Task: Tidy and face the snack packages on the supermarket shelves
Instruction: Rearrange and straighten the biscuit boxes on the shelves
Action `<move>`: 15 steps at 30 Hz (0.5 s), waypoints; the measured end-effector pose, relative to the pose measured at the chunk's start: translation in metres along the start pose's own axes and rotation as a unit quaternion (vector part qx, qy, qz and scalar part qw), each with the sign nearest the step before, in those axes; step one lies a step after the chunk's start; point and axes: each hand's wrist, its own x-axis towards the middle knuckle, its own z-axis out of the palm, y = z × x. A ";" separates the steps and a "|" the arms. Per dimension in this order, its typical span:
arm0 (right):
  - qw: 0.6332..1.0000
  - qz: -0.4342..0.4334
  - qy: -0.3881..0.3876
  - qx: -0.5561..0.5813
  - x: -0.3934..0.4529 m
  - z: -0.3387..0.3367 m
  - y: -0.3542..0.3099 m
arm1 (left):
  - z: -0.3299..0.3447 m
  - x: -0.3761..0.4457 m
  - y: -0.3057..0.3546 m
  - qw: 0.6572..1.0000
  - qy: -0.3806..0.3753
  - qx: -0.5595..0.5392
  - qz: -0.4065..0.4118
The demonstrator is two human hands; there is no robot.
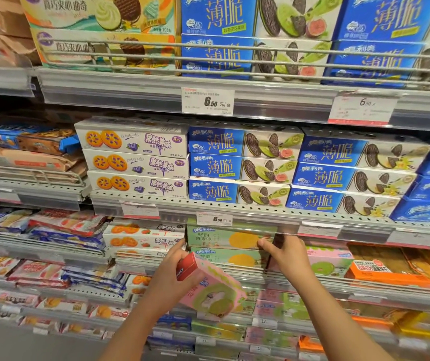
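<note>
**A:** Start nearest. What is each hand doing?

**B:** The left hand (173, 267) is curled round one end of a pink box (210, 285), held off the shelf. Its long axis slants down and to the right, with the red end flap up by the fingers. The right hand (284, 252) is higher and further in, thumb and fingers pinching the right end of the upper green box (228, 238). The two hands are apart, each holding its own package.

**A:** Where does the pink box belong?

**B:** My guess is the pink stack (331, 259) just right of the green boxes, beyond the right hand. So its place lies up and to the right of the left hand, across the right forearm.

**A:** And the axis?

**B:** The shelved boxes lie level, long side to the front. The held one would need turning flat to match.

**A:** Further back?

**B:** The blue boxes (242, 168) on the shelf above look squared already.
</note>
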 end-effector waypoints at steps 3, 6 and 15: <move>1.000 -0.002 0.011 -0.003 -0.002 0.000 -0.001 | 0.000 -0.001 0.005 1.000 -0.006 0.005 0.005; 1.000 0.002 0.018 0.004 -0.004 0.001 -0.004 | 0.003 0.000 0.007 1.000 -0.015 0.010 0.005; 1.000 -0.012 -0.001 -0.015 -0.016 -0.008 -0.010 | 0.001 -0.002 0.000 1.000 -0.003 -0.016 0.020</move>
